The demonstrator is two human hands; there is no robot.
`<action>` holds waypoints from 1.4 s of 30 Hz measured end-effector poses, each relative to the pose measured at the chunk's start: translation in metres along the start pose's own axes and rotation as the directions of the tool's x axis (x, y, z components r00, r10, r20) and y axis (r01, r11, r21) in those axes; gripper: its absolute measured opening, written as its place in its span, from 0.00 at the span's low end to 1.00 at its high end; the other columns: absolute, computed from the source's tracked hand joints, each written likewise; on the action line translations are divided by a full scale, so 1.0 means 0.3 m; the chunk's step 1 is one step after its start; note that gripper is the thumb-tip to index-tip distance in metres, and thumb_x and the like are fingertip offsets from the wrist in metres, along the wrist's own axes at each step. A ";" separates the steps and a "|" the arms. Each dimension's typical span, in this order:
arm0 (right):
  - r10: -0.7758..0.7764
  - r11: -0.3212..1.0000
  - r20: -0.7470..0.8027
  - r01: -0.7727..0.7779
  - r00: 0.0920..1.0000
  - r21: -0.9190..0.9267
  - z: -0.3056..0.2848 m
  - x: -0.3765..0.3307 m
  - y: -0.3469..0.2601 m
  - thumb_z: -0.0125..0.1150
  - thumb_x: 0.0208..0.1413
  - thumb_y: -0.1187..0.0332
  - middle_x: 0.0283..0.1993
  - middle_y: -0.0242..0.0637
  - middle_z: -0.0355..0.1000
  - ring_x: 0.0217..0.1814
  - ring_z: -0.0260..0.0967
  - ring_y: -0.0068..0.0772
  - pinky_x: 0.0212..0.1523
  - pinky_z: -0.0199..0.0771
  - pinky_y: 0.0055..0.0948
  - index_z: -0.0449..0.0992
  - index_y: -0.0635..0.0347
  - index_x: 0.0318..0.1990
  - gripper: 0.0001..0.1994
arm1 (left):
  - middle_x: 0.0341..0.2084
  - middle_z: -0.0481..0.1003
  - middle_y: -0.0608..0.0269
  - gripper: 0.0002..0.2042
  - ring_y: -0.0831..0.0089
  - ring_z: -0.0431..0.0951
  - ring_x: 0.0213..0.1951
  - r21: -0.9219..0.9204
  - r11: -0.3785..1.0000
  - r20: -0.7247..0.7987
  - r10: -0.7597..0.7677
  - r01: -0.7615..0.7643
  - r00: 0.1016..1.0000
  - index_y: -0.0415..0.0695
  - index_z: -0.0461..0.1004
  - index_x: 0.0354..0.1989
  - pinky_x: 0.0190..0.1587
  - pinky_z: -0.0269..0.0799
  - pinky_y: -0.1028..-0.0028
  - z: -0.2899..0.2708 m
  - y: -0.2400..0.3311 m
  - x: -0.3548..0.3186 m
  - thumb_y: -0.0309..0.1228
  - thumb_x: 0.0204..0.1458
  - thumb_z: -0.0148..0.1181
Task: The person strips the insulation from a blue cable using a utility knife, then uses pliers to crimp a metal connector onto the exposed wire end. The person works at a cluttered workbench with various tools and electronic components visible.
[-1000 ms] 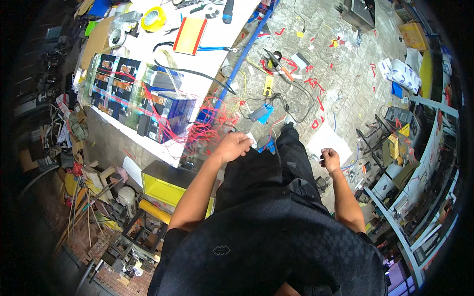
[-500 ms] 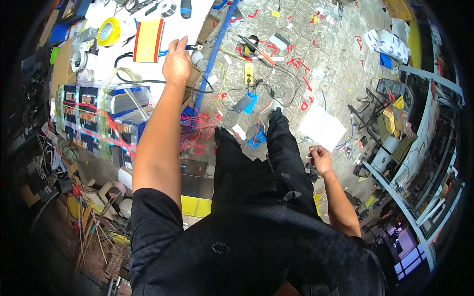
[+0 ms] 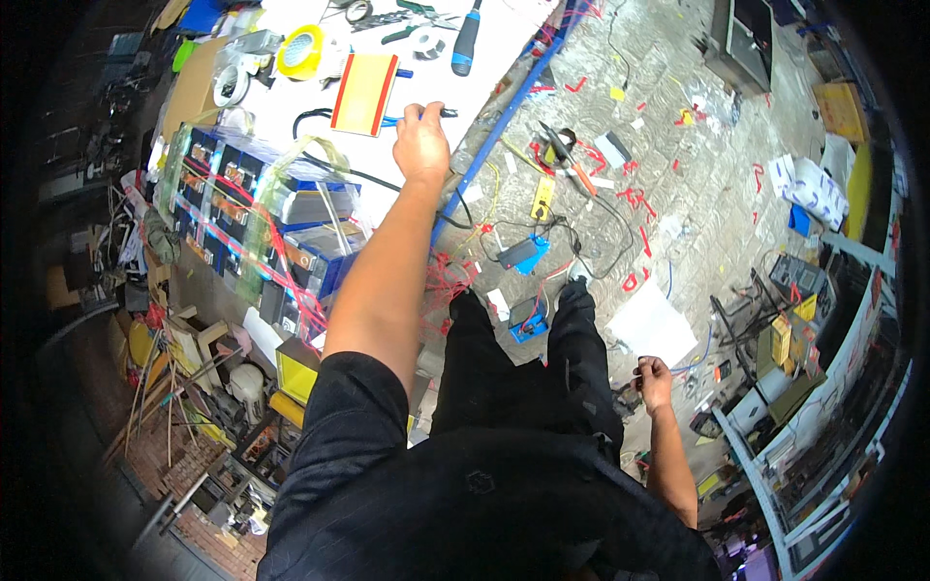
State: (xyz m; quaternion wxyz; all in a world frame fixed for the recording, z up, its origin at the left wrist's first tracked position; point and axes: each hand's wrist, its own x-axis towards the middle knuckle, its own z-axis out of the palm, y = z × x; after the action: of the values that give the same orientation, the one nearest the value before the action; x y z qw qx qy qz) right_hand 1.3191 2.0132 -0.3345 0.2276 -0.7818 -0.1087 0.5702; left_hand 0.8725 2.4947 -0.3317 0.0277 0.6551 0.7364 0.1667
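Observation:
My left hand is over the white worktop, its fingers bent and closed round a dark cable whose end sticks out to the right. Blue leads run from under the hand to a flat yellow panel with red edges, just left of it. Below them, a long black cable curves across the worktop. My right hand hangs low on the right, fingers curled. Something small and dark may be in it, but I cannot make it out. A white sheet lies on the floor beyond that hand.
A taped battery pack with red wires stands at the table's near left. Yellow tape and a blue-black screwdriver lie farther back. On the floor are a soldering iron, a yellow power strip and loose wires.
The whole view has shifted, so the table and floor appear farther right. My left fingers have bent in over the cable. My right hand stays low, its fingers curled.

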 end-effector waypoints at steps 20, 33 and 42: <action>-0.192 0.970 0.080 0.202 0.978 -0.135 0.291 0.317 -0.336 0.58 0.71 0.62 0.34 0.32 0.75 0.27 0.73 0.24 0.27 0.73 0.26 0.76 0.62 0.47 0.12 | 0.61 0.70 0.50 0.22 0.48 0.69 0.59 -0.148 0.987 -0.114 0.047 -0.064 0.992 0.42 0.69 0.61 0.64 0.63 0.53 0.053 0.011 -0.076 0.22 0.56 0.55; -0.432 0.602 -0.057 0.241 0.900 -0.761 0.749 1.500 -0.445 0.70 0.56 0.56 0.64 0.58 0.69 0.67 0.68 0.57 0.66 0.70 0.47 0.66 0.65 0.67 0.35 | 0.60 0.69 0.48 0.20 0.59 0.71 0.60 -0.087 0.972 -0.175 0.200 -0.218 0.964 0.35 0.67 0.64 0.64 0.64 0.66 0.110 -0.068 -0.063 0.21 0.64 0.51; -0.355 0.486 0.024 0.207 0.935 -0.849 0.890 2.109 -0.315 0.60 0.62 0.51 0.52 0.48 0.80 0.56 0.78 0.56 0.57 0.77 0.53 0.71 0.54 0.60 0.24 | 0.60 0.71 0.52 0.20 0.73 0.73 0.54 -0.174 0.985 -0.080 -0.035 0.020 0.996 0.35 0.62 0.70 0.58 0.69 0.72 0.130 -0.016 -0.079 0.28 0.72 0.47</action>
State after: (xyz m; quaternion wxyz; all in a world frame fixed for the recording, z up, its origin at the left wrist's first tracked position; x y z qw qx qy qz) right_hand 1.2825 2.4293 -0.8878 -0.0780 -0.8067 -0.4770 0.3399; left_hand 0.8813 2.4793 -0.3741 0.0561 0.6325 0.7287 0.2564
